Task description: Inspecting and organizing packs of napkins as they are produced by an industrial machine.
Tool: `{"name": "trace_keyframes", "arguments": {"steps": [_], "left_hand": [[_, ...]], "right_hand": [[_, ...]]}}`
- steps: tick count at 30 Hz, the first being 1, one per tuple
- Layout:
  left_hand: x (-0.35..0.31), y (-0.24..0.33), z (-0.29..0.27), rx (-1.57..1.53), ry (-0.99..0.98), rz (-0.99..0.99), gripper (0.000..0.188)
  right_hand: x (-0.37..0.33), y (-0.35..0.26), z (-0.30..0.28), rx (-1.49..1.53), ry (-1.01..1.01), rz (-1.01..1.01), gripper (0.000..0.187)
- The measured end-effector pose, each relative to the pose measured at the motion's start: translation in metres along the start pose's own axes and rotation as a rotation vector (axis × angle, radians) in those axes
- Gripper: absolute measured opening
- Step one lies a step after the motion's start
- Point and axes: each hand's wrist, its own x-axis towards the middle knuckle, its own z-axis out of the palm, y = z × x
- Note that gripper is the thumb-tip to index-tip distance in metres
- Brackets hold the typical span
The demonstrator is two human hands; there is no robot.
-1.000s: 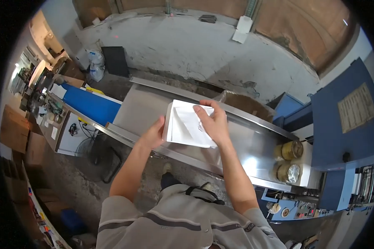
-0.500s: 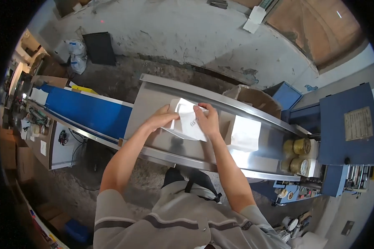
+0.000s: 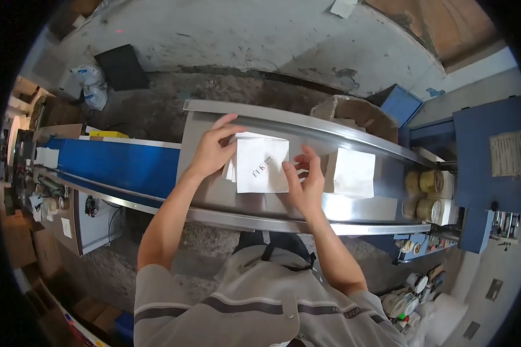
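White paper stack (image 3: 248, 184), dark slanted print (image 3: 261, 168), fingers (image 3: 293, 179) alongside

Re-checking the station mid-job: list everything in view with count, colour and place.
Metal table: 1, silver, centre
Printed paper stack: 1, white, middle of table
Second paper stack: 1, white, farther right
Conveyor belt: 1, blue, left of table
Rolls: 2, yellowish, table's right end
Machine panel: 1, blue, far right
Control panel: 1, blue, below table, right
Carton: 1, brown, behind table
Box: 1, blue, right of carton
Dark board: 1, black, upper left
Bags: about 2, white, beside dark board
Clutter: count unclear, mixed colours, lower right
Shirt: 1, grey, lower centre
Left hand: 1, bare, at printed stack's left edge
Right hand: 1, bare, at its right edge
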Motion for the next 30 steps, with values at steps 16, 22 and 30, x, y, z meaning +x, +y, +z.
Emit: {"name": "trace_keyframes", "arguments": {"steps": [16, 22, 30], "left_hand": [[0.007, -0.012, 0.001, -0.046, -0.021, 0.089, 0.022], [0.009, -0.015, -0.003, -0.041, -0.088, 0.107, 0.023], [0.015, -0.033, -0.007, -0.174, -0.083, -0.029, 0.018]], "right_hand": [[0.013, 0.001, 0.006, 0.246, -0.086, 0.163, 0.042], [0.02, -0.003, 0.007, 0.179, -0.093, 0.192, 0.04], [0.018, 0.005, 0.01, 0.398, -0.074, 0.267, 0.024]]}}
